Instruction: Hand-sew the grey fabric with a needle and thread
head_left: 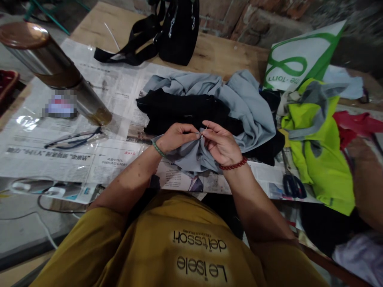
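**Head view: two hands meet over soft grey cloth**

I watch from far away, looking down past the brown-yellow shirt (167, 239). Just beyond it, the two hands are close together. The left hand (179, 137) pinches the grey cloth (191, 155) between thumb and finger. I think it grips so near the edge to keep that little spot from slipping. The right hand (223, 145) pinches a thin shiny stick (206, 129), maybe a needle, right by the left fingertips. Its other fingers curl loosely, I guess so they don't get in the way.

The grey cloth hangs in folds under both hands, over the newspaper (119, 89). I think the paper is there to keep the cloth clean. To the right, the scissors (295, 186) lie near the table edge, perhaps to be easy to reach, beside a bright yellow-green cloth (323, 167).

Behind the hands is a black cloth (182, 105), with more grey folds around it. I can't tell if all the grey is one piece. On the left lie the glasses (79, 139), and a steel flask (68, 79) stands nearby, out of the way.

Farther back, a black bag (179, 36) rests on bare wood near the brick wall (221, 20).
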A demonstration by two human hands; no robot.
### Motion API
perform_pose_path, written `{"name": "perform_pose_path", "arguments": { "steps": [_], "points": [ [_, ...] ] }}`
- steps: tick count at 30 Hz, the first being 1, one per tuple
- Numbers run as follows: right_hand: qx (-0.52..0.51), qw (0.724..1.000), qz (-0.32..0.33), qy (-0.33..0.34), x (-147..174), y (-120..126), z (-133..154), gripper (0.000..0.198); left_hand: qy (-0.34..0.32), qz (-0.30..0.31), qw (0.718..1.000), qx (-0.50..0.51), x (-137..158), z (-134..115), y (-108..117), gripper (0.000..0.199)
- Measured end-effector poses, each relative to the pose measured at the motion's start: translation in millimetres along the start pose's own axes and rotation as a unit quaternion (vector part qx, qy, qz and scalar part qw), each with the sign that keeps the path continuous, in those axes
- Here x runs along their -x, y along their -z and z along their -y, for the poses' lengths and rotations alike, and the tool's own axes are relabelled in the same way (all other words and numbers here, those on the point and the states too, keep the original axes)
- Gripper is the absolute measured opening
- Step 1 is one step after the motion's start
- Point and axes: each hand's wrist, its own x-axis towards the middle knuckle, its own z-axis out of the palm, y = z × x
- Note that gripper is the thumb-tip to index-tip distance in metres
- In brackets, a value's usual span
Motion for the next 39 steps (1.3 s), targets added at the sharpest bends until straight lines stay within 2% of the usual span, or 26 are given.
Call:
{"name": "perform_pose_path", "arguments": {
  "steps": [4,9,12,19,23,24,26,28,30,31,35,39],
  "points": [
    [0.004,1.0,-0.008,-0.002,1.0,-2.7,-0.2,0.023,0.008,-0.008,1.0,0.006,-0.2,-0.2,-0.5,0.021],
    [0.058,0.993,-0.036,0.101,-6.8,0.3,-6.1,0.017,0.024,-0.006,1.0,0.016,0.2,-0.7,-0.9,0.023],
    [0.051,0.989,-0.055,0.126,-19.8,7.9,-4.0,0.018,0.031,0.009,0.999,0.023,0.2,-0.8,0.2,0.022],
    [0.07,0.986,-0.05,0.14,-31.3,11.6,28.4,0.017,0.076,0.015,0.995,0.061,-2.5,1.5,4.8,0.02],
    [0.02,0.997,-0.012,0.071,-26.9,6.9,44.4,0.012,0.088,0.013,0.993,0.072,-2.3,0.5,5.6,0.02],
    [0.023,0.997,-0.006,0.074,-26.4,6.7,46.0,0.012,0.091,0.012,0.993,0.073,-2.1,0.0,5.6,0.02],
    [0.063,0.987,-0.002,0.148,-25.7,8.5,47.8,0.013,0.099,0.008,0.992,0.076,-1.7,-0.7,5.7,0.019],
    [0.156,0.95,-0.019,0.27,-24.9,14.1,50.7,0.012,0.108,0.003,0.991,0.08,-1.4,-1.0,6.1,0.017],
    [0.298,0.88,-0.042,0.367,-24.4,23.9,57.9,0.007,0.118,-0.001,0.989,0.086,-1.4,-1.0,6.7,0.016],
    [0.377,0.839,-0.043,0.39,-24.8,30.2,63.4,0.006,0.122,-0.001,0.989,0.089,-1.5,-1.0,6.9,0.016],
    [0.604,0.695,-0.014,0.389,-33.9,56.5,93.9,0.016,0.129,-0.004,0.986,0.106,-1.6,-1.6,6.9,0.014],
    [0.743,0.556,-0.073,0.365,-44.2,70.2,127.0,0.027,0.129,-0.005,0.986,0.11,-1.7,-1.4,6.5,0.016]
  ]
}}
